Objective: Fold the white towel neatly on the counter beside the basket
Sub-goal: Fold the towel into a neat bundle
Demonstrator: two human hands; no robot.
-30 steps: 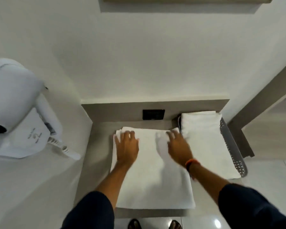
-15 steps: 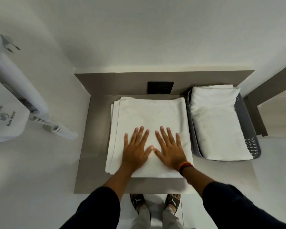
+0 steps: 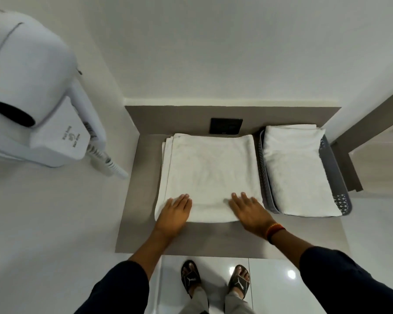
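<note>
A white towel [image 3: 210,171] lies folded in a flat rectangle on the grey counter [image 3: 213,236], its layered edges showing at the left side. My left hand [image 3: 175,211] rests flat on the towel's near left corner, fingers together. My right hand [image 3: 250,210] lies flat on the near right part, fingers slightly spread, an orange band on its wrist. Neither hand grips the cloth. The grey basket [image 3: 331,168] stands right beside the towel and holds another folded white towel [image 3: 295,171].
A white wall-mounted hair dryer [image 3: 32,91] with a coiled cord hangs on the left wall. A black socket plate [image 3: 226,125] sits on the back panel behind the towel. My sandalled feet [image 3: 214,279] stand on glossy floor tiles below the counter's front edge.
Both hands slid from the towel's far edge toward me over its middle, then spread apart to the near corners. The camera view shifted with the head.
</note>
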